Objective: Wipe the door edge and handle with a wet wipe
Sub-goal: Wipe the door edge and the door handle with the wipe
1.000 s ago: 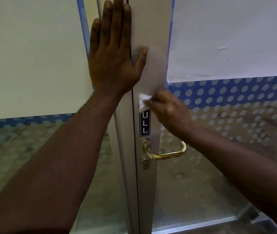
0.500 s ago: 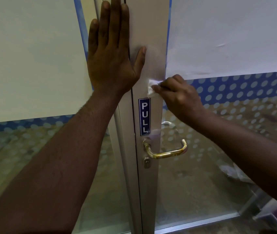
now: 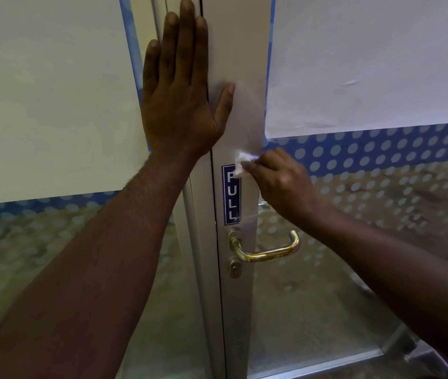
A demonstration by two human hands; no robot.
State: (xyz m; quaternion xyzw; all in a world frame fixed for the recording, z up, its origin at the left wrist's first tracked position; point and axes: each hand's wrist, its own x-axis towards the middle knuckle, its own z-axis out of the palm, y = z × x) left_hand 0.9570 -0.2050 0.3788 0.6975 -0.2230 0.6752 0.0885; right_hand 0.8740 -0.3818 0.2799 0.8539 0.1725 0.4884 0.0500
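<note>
The glass door [image 3: 354, 64] fills the view, its upper pane covered with white paper and a blue dotted band running across below that. Its grey metal door edge [image 3: 240, 296] stands upright, long axis vertical, running above and below the grip. The left hand [image 3: 179, 94] lies flat and spread well above and to the left of the grip, fingers straight, palm pressed where the two door frames meet, thumb reaching onto the edge; it appears to brace the door.

The right hand [image 3: 280, 179] forms the grip: its fingers are curled and pinched on a small crumpled wet wipe [image 3: 240, 164], which is pressed against the door edge just at the fingertips. Directly below the grip, the wipe overlaps the top of the blue PULL sticker [image 3: 231, 195]. A faint damp sheen shows on the metal above the grip.

The brass handle [image 3: 265, 248] sits straight below the grip, beyond the sticker, its bar lying horizontal and projecting to the right. The keyhole [image 3: 235, 267] is just under it. The right hand is by far the nearer to the handle, so the coming move likely calls for a downward stroke along the edge.
</note>
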